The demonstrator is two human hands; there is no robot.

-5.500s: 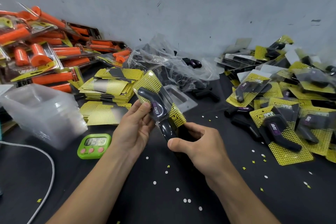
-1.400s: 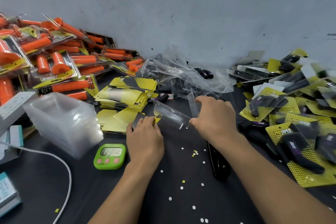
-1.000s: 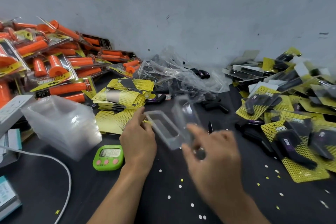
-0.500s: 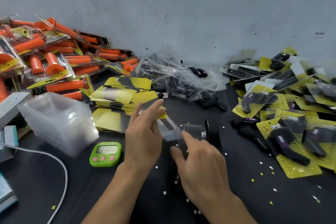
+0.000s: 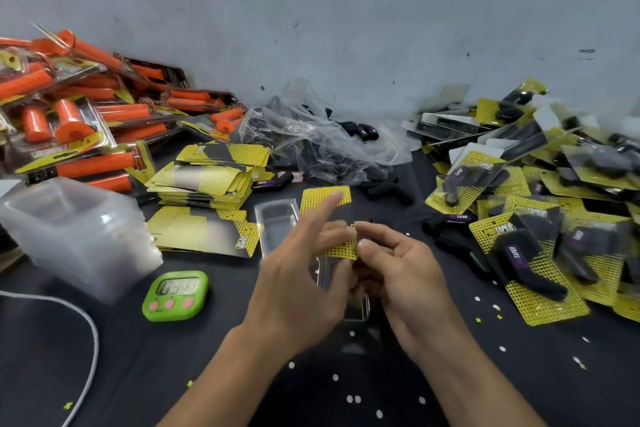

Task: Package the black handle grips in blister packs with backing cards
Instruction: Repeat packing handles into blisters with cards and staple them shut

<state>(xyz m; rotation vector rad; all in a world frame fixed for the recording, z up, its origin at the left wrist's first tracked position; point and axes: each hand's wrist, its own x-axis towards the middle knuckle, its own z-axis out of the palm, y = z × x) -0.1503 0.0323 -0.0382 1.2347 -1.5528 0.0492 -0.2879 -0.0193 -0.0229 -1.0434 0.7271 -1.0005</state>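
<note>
Right now I am looking down at a dark table (image 5: 104, 374). It is carrying a heap of orange grip packs (image 5: 86, 121) on the left and a spread of finished packs (image 5: 540, 253) on the right. In those packs the black handle grips are showing as bent, matte shapes with purple labels, on yellow mesh-printed cards. A crumpled plastic bag (image 5: 322, 142) is holding more grips at the back. Loose grips (image 5: 388, 191) are lying just in front of it, beyond the hands. Nested clear trays (image 5: 76, 232), a card stack (image 5: 207, 177) and a green timer (image 5: 175, 295) are sitting to the left.

At centre, the left hand (image 5: 301, 291) and right hand (image 5: 412, 281) are both pinching one backing card (image 5: 343, 250), with the left index finger sticking out straight. A clear blister shell (image 5: 277, 222) is lying beside the left hand.

Compared with half a second ago, the right hand is now meeting the card instead of reaching past it, and the upright grip near its fingertips is no longer showing.
</note>
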